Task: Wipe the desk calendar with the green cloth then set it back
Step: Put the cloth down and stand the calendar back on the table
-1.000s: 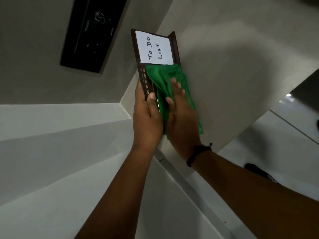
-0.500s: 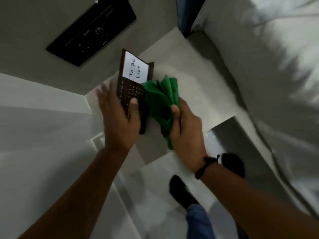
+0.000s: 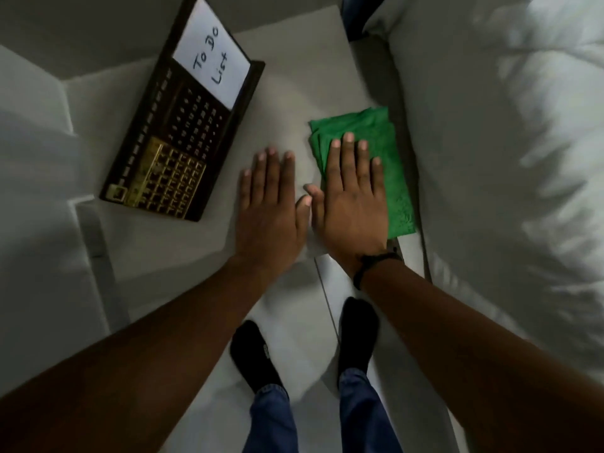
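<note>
The dark brown desk calendar (image 3: 176, 135), with a white "To Do List" card at its top and a gold grid at its bottom, lies on the white table (image 3: 287, 83) at the left. Nothing touches it. The folded green cloth (image 3: 389, 145) lies flat near the table's right edge. My right hand (image 3: 353, 194) rests palm-down on the cloth with its fingers spread. My left hand (image 3: 271, 204) lies flat on the bare tabletop between calendar and cloth, holding nothing.
A white bed with a rumpled duvet (image 3: 510, 158) runs along the right side, close to the table. My feet in black socks (image 3: 255, 358) stand on the pale floor below the table's front edge. A grey wall rises behind the table.
The calendar went from being held up in my left hand and wiped to lying on the table, released. The cloth came down flat at the right, under my right hand. My view tipped downward.
</note>
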